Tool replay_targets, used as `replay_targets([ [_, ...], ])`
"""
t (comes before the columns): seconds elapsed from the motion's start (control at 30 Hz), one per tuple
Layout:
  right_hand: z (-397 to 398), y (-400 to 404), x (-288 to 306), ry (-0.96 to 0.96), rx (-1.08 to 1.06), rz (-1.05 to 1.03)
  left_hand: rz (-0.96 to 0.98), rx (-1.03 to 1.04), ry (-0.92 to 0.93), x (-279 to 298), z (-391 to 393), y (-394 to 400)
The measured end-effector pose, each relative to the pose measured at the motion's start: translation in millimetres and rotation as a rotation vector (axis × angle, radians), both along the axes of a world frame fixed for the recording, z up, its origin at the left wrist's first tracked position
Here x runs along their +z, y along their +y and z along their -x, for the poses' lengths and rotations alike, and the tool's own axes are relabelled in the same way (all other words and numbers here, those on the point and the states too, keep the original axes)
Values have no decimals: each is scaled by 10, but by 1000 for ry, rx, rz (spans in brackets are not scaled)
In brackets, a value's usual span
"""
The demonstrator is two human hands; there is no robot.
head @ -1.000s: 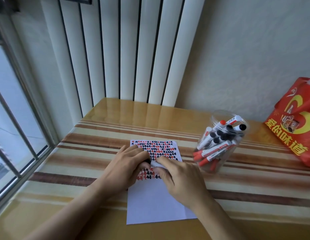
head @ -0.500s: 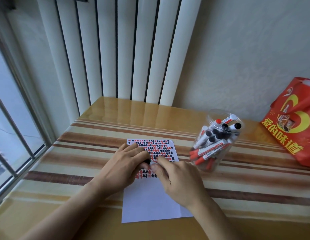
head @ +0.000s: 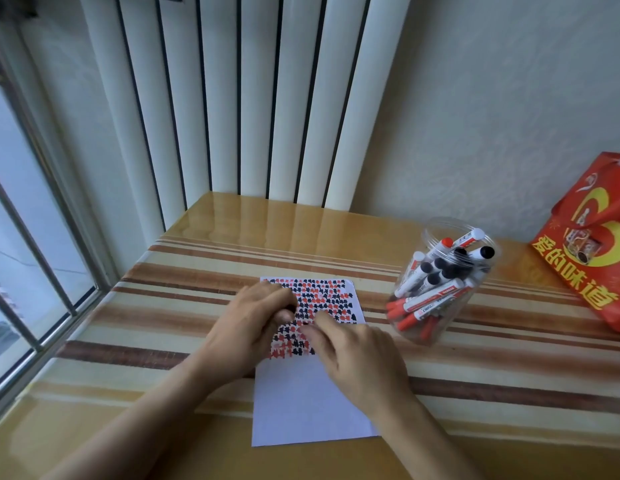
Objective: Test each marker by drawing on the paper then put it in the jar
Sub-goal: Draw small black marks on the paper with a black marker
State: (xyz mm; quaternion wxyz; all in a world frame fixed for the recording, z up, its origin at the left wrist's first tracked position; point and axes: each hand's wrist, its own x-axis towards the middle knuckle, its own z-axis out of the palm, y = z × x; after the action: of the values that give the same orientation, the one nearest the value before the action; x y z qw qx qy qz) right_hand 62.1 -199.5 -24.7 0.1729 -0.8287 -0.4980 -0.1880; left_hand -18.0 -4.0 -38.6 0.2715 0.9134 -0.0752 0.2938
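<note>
White paper (head: 312,407), red-black marks; clear plastic jar (head: 440,282) right. Left hand (head: 246,327), right hand (head: 360,362) curled on paper; held contents hidden, cannot tell.

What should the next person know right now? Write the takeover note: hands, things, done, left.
Left hand: over the left side of the paper, fingers curled on something small and dark, probably a cap.
Right hand: over the marked area, fingertips pinched together; the marker itself is hidden, so I cannot confirm it.
Jar: clear, standing to the right of the paper, holding many red and black markers.
Done: the top half of the paper is filled with rows of red and black test marks.
Left: finish with the marker in hand and put it in the jar. No loose markers lie on the table.
</note>
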Motion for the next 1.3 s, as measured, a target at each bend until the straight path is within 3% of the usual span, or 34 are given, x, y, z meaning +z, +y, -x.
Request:
replay_targets([
  [0.1,-104,-90,27,134,-30,-60,-5,118,4,-49,5,160],
  [0.37,-97,-40,-91,514,140,-367,-103,283,253,-291,-46,194],
  [0.43,-80,-6,-99,816,198,-496,-91,297,264,-318,-45,192],
  [0.57,-87,1,-72,1706,327,-793,-91,322,265,-337,-54,184],
  [0.63,-58,21,-76,1897,356,-809,-104,335,275,-349,-60,184],
  [0.7,0,70,-97,1816,343,-726,-107,343,279,-356,-66,180],
  [0.87,191,204,-187,1270,156,-554,-118,372,279,-355,-79,163],
  [1.07,303,284,-216,1140,110,-424,-94,389,279,-340,-97,152],
  [1.3,296,291,-253,1123,118,-354,-88,393,282,-329,-94,146],
])
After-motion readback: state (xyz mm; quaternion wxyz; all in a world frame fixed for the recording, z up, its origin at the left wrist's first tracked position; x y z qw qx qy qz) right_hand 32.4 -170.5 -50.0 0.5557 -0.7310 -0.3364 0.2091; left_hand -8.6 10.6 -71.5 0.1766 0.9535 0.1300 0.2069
